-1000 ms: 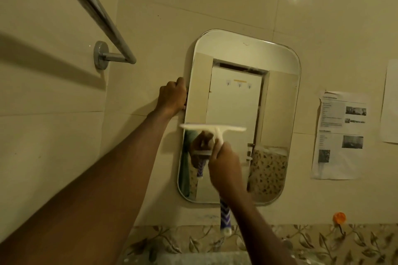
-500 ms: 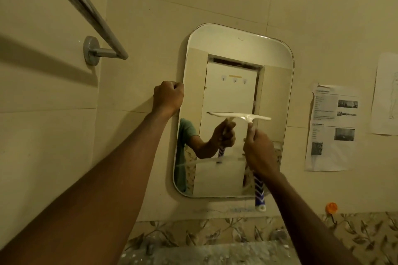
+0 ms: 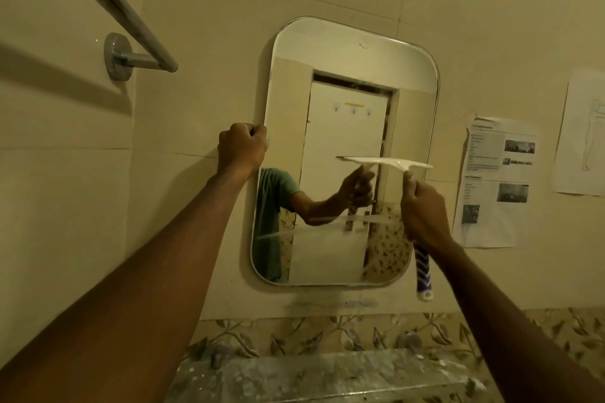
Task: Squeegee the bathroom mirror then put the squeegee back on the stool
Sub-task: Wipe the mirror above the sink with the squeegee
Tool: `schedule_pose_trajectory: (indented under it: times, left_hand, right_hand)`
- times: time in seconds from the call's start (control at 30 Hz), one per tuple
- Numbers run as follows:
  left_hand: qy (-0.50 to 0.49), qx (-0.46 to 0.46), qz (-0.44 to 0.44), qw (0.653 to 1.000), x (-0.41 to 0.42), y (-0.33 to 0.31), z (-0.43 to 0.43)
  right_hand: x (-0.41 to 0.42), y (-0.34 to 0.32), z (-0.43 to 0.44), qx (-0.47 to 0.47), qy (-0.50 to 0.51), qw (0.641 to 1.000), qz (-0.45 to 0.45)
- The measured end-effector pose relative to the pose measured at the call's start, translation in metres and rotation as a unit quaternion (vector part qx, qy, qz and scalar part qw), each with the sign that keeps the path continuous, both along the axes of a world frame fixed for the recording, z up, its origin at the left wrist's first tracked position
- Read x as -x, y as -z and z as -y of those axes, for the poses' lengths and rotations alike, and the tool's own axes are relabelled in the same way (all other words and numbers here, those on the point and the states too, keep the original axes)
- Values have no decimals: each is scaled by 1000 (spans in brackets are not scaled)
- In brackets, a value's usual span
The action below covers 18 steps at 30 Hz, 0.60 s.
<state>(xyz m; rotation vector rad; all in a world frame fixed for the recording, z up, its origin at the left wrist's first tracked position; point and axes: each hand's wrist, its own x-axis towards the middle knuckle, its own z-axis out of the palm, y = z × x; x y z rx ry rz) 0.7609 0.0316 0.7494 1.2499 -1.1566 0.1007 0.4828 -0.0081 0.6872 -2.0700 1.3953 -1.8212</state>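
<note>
A rounded rectangular mirror (image 3: 327,58) hangs on the beige tiled wall. My right hand (image 3: 424,216) grips the handle of a white squeegee (image 3: 389,162); its blade lies level against the right half of the glass, about mid-height. The blue-and-white striped handle end (image 3: 423,271) sticks out below my fist. My left hand (image 3: 241,148) is closed on the mirror's left edge. A wet streak runs across the lower glass. The stool is not in view.
A chrome towel rail (image 3: 114,3) juts out from the wall at upper left. Printed paper sheets (image 3: 494,179) are stuck to the wall right of the mirror. A speckled ledge (image 3: 311,373) lies below, under a leaf-patterned tile band.
The squeegee and my right hand have moved rightward across the glass, from the left half to the right edge, at about the same height. My left hand stays on the mirror's left edge.
</note>
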Motion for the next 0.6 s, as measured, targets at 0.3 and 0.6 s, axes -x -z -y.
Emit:
schedule_pose_trajectory:
  times: [0.3, 0.6]
  left_hand:
    - [-6, 20, 0, 1000, 1, 8, 4]
    - [-8, 9, -2, 1000, -1, 10, 1]
  right_hand:
    - [3, 132, 1, -83, 24, 996, 13]
    - [31, 30, 21, -21, 1, 999, 34]
